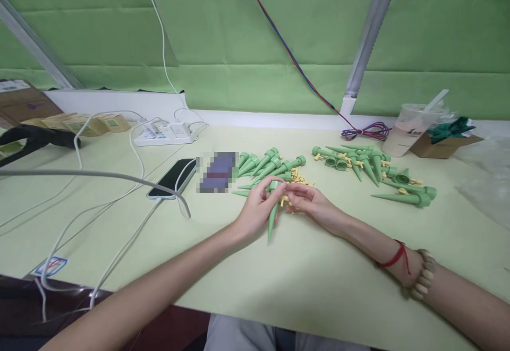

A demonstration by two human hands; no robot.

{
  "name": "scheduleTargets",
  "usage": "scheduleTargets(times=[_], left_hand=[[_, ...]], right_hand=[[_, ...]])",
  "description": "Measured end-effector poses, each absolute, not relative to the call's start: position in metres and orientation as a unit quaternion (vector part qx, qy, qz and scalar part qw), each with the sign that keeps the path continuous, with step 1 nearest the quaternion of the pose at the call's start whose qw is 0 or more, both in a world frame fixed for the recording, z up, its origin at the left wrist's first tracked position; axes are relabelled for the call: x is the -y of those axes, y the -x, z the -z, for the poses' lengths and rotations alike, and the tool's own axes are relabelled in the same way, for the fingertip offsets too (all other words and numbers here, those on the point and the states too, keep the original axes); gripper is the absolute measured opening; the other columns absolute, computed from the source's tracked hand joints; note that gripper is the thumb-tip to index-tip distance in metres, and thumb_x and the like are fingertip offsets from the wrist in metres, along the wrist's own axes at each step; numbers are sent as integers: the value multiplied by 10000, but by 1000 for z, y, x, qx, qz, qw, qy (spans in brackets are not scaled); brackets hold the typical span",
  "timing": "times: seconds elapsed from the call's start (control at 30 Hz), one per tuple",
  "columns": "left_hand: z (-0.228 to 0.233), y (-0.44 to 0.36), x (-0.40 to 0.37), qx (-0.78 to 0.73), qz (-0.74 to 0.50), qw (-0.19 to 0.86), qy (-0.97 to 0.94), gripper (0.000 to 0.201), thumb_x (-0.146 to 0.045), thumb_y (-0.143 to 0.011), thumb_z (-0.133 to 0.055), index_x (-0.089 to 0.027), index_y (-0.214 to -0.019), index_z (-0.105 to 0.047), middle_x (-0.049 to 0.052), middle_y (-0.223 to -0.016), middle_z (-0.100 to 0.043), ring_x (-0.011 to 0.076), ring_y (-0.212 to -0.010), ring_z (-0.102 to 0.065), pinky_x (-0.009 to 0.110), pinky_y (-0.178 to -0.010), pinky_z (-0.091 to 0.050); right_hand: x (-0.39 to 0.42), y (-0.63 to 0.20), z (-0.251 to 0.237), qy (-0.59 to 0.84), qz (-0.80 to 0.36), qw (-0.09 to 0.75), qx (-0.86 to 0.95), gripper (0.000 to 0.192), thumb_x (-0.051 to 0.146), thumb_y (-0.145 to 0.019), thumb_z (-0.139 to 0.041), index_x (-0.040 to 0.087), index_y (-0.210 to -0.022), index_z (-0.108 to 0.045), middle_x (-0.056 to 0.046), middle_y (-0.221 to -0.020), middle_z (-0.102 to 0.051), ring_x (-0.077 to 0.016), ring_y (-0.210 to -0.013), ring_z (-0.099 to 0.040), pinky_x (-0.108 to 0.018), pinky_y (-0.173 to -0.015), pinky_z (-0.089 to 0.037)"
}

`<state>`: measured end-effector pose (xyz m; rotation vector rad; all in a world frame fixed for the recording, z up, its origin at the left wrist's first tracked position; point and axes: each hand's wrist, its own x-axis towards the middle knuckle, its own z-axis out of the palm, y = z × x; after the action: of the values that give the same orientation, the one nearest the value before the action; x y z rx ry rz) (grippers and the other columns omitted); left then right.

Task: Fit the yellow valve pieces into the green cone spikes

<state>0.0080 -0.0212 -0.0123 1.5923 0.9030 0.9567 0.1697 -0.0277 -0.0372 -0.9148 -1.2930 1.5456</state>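
Bare forearms (pixel 155 282) reach in from the lower corners over a pale green tabletop (pixel 319 282), the right one wearing a red string (pixel 398 255) and a beaded bracelet (pixel 425 276). The left hand (pixel 255 205) has its thumb and fingers clamped on a green spike (pixel 272 218) near its thick end, the tapered point slanting down toward the person. Just beside that thick end is the right hand (pixel 309 202), its fingertips gathered close; a small yellow piece (pixel 284 200) shows between the hands, but I cannot tell whether the right fingers grip it. Right behind the hands lie a loose group of spikes (pixel 269 162) and a scatter of yellow pieces (pixel 299 177); a second group (pixel 370 162), with yellow bits among it, lies farther right.

Dark print marks the clear plastic cup (pixel 402 136), too small to read for certain. A blue-edged sticker (pixel 51 266) near the front edge and a white label on the cardboard box (pixel 30 104) at far left are also unreadable.

Pinkish contents and a pale straw (pixel 436 100) are in the cup; beside it, a small open carton (pixel 438 146) holds crumpled dark green material (pixel 452 128).
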Motion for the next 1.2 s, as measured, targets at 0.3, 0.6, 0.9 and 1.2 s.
scheduleTargets(times=[0.3,0.6,0.9,1.2], left_hand=[[15,-7,16,-380,-420,499,-656,288,-476,-822,-484,-209,-928,-514,-79,-376,-432,82,-303,-401,164,-316,-267],[11,-6,16,-366,-456,536,-610,414,-536,-860,-349,-183,-990,-520,-73,-367,-423,80,-305,-374,173,-343,-288],[14,-5,20,-362,-436,553,-611,440,-557,-853,-338,-192,-1026,-512,-61,-390,-420,82,-313,-338,185,-332,-247],[10,-9,27,-315,-424,562,-636,343,-477,-849,-427,-175,-934,-564,-14,-612,-539,117,-507,-529,235,-499,-421]], right_hand=[[31,-164,31,409,-567,506,504,342,480,-717,-630,169,-859,-641,-37,-872,-629,-127,-747,-603,-279,-687,-525],[47,-173,36,423,-209,361,804,392,345,-791,-521,164,-447,-473,36,-397,-427,-58,-393,-365,-211,-446,-280],[41,-162,36,518,-346,452,638,312,487,-790,-525,197,-868,-609,-16,-786,-631,-81,-466,-496,-227,-472,-404],[44,-149,34,441,-579,450,517,404,479,-597,-720,152,-745,-535,48,-540,-529,-67,-419,-488,-163,-338,-392]])
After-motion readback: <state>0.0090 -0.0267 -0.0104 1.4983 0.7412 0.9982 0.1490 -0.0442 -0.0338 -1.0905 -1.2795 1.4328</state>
